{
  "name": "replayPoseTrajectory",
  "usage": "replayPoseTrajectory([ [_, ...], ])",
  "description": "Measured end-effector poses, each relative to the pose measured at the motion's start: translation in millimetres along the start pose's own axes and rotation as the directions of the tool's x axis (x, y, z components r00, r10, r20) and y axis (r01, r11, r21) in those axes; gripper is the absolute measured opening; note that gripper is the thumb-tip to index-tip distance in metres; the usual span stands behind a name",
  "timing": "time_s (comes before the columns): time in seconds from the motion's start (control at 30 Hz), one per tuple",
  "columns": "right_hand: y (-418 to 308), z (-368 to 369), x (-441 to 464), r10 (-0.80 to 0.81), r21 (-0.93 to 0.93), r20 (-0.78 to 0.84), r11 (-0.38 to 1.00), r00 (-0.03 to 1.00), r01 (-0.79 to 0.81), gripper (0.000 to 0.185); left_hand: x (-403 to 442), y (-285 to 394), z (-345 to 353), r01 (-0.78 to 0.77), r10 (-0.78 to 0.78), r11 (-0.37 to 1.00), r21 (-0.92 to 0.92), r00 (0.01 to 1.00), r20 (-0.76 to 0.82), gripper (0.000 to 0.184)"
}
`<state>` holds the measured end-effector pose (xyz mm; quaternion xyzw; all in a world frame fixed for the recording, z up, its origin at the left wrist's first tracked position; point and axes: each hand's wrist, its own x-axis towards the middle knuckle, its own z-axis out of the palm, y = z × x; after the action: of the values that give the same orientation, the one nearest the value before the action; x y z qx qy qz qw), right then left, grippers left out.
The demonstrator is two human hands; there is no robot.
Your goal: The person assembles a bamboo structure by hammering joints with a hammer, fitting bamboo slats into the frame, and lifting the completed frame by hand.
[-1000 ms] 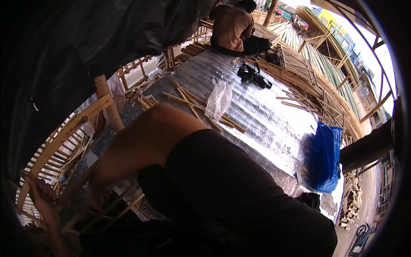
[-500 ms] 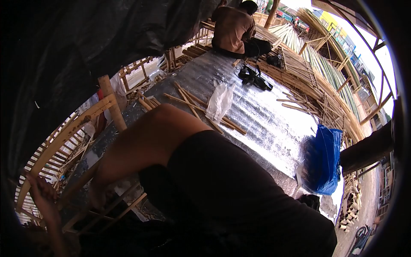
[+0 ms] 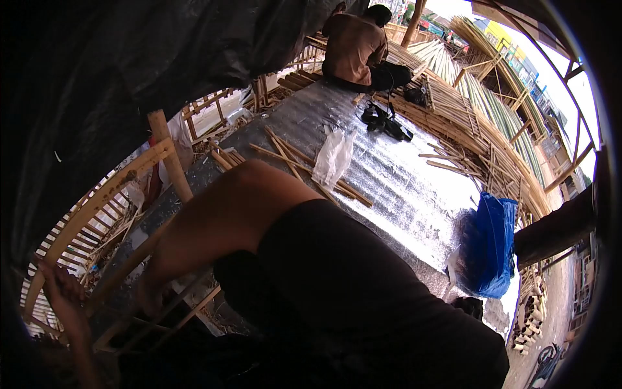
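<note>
A bamboo frame (image 3: 97, 202) with a curved rail and an upright post fills the left side. My left hand (image 3: 63, 285) is at the rail's lower end, fingers curled round the bamboo. From the lower right my right arm, in a dark sleeve, bends at the elbow and reaches down to the left. My right hand (image 3: 152, 295) is low among the slats, beside a slanting bamboo piece (image 3: 123, 277). Its fingers are in deep shadow, so what it grips, if anything, does not show.
A corrugated metal sheet (image 3: 395, 170) bears bamboo sticks (image 3: 285, 155), a clear plastic bag (image 3: 334, 157), a black strap (image 3: 387, 122) and a blue plastic bag (image 3: 495, 243). A person (image 3: 353, 48) sits at the far end beside bamboo piles (image 3: 466, 117). Dark sheeting (image 3: 129, 71) hangs at upper left.
My right forearm and elbow have shifted very slightly, and the view has moved a little. My left hand stays at the same place on the rail.
</note>
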<state>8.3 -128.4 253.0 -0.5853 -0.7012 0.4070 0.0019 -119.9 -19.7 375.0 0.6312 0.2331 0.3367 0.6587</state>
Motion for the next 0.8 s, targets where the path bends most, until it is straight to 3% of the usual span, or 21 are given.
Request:
replayPoseTrajectory([
  [0.33,-8.2,-4.0,-12.6,0.044,0.059,0.028,0.997,0.999,-0.046,0.022,1.9,-2.7,-2.4,0.025,-0.025,1.000,-0.005,0.998,0.065,0.053],
  [0.43,-9.1,-3.9,-12.6,0.050,0.068,0.031,0.996,0.998,-0.052,0.022,-2.6,1.1,8.3,0.012,-0.012,1.000,0.015,1.000,0.000,0.052],
  [0.8,-10.2,-5.7,-23.5,0.081,0.113,0.049,0.990,0.996,-0.086,0.021,-2.0,0.9,5.6,0.009,-0.010,0.999,0.031,1.000,0.029,0.052],
])
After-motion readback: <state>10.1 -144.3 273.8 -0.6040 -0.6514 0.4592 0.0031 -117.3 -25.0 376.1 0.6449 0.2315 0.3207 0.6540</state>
